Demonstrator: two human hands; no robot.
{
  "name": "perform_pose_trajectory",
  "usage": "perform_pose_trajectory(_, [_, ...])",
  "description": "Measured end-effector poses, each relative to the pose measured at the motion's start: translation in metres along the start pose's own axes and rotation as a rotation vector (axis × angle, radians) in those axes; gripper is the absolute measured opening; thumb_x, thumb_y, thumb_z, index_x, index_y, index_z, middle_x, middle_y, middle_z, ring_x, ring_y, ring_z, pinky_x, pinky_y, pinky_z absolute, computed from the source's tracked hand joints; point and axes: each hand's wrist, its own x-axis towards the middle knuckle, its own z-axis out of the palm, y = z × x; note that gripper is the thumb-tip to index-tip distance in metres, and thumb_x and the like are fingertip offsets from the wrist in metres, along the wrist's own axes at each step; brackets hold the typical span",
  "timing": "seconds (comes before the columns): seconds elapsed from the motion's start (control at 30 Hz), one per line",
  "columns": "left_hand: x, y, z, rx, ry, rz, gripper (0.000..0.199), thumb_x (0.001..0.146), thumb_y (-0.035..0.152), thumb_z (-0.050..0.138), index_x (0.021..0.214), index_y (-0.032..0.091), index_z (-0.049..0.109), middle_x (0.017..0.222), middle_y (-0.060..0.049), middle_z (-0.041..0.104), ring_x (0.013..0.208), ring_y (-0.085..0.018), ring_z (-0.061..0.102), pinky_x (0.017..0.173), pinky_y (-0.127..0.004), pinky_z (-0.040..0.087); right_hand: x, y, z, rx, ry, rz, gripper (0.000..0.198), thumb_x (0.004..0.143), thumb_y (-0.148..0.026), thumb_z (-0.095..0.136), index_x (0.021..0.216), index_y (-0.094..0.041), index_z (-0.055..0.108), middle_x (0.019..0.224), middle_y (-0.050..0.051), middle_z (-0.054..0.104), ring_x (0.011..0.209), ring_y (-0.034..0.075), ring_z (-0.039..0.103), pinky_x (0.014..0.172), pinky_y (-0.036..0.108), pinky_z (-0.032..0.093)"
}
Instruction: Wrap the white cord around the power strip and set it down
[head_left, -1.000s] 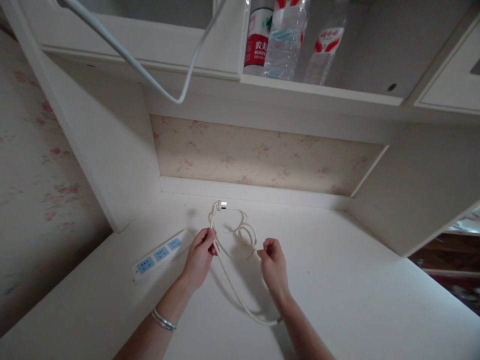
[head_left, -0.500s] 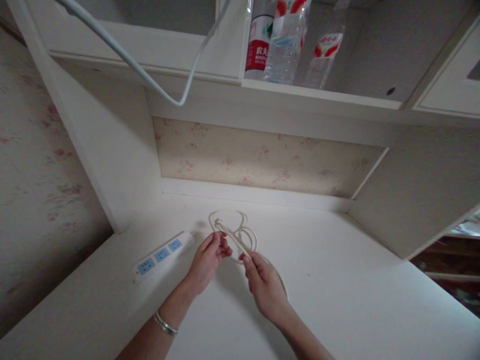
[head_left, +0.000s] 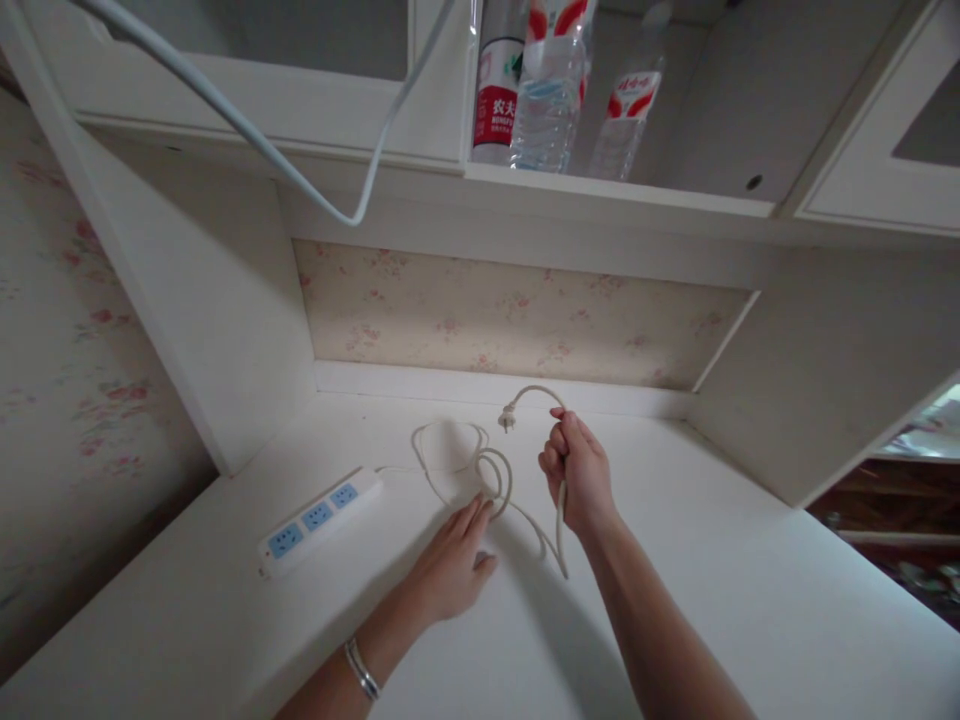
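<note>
My right hand (head_left: 579, 470) is closed round a white power cord (head_left: 561, 540), held above the white desktop. From the top of that fist the cord arches left, and its plug (head_left: 508, 418) dangles at the end with prongs down. My left hand (head_left: 456, 565) reaches low over the desk, fingers stretched out and thumb apart, fingertips at the loose loops of cord. Its wrist wears a silver bangle (head_left: 362, 668). To the left lies a white power strip (head_left: 318, 516) with blue socket faces, and the cord runs out of its far end.
Overhead, a shelf (head_left: 615, 192) holds several plastic bottles (head_left: 549, 110). A thick pale cable (head_left: 247, 130) hangs in front of the upper cabinet. White side panels (head_left: 217, 300) bound the desk (head_left: 712, 560), with a floral-papered wall (head_left: 487, 310) behind.
My right hand has risen and moved right, carrying the plug end away from the pile. The left hand has shifted right and down to the loops. The view has tilted slightly.
</note>
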Motion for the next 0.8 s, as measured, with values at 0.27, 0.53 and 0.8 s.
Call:
perform_pose_trajectory(0.27, [0.005, -0.005, -0.027, 0.271, 0.216, -0.180, 0.036, 0.094, 0.040, 0.041, 0.077, 0.020, 0.065, 0.085, -0.005, 0.066, 0.089, -0.021, 0.060, 0.082, -0.036, 0.037, 0.027, -0.003, -0.059, -0.090, 0.159, -0.104, 0.032, 0.077, -0.046, 0.068, 0.090, -0.019, 0.058, 0.053, -0.012, 0.029, 0.038, 0.002, 0.020, 0.034, 0.014, 0.019])
perform_pose_trajectory(0.53, [0.007, -0.018, -0.056, 0.333, 0.322, -0.482, 0.061, 0.093, 0.058, 0.025, 0.065, 0.020, 0.063, 0.079, -0.007, 0.070, 0.087, -0.024, 0.063, 0.081, -0.036, 0.035, 0.056, 0.003, -0.145, -0.537, 0.354, -0.140, 0.045, 0.079, -0.061, 0.052, 0.091, -0.018, 0.056, 0.054, -0.011, 0.031, 0.038, 0.003, 0.025, 0.035, 0.016, 0.020])
perform_pose_trajectory(0.8, [0.007, -0.031, -0.060, 0.373, 0.136, -0.575, 0.055, 0.092, 0.056, 0.026, 0.078, 0.023, 0.067, 0.078, -0.008, 0.074, 0.085, -0.026, 0.067, 0.084, -0.041, 0.037, 0.059, 0.004, -0.218, -0.923, 0.480, -0.090, 0.053, 0.081, -0.061, 0.038, 0.099, -0.016, 0.059, 0.058, -0.004, 0.049, 0.043, 0.010, 0.043, 0.042, 0.022, 0.034])
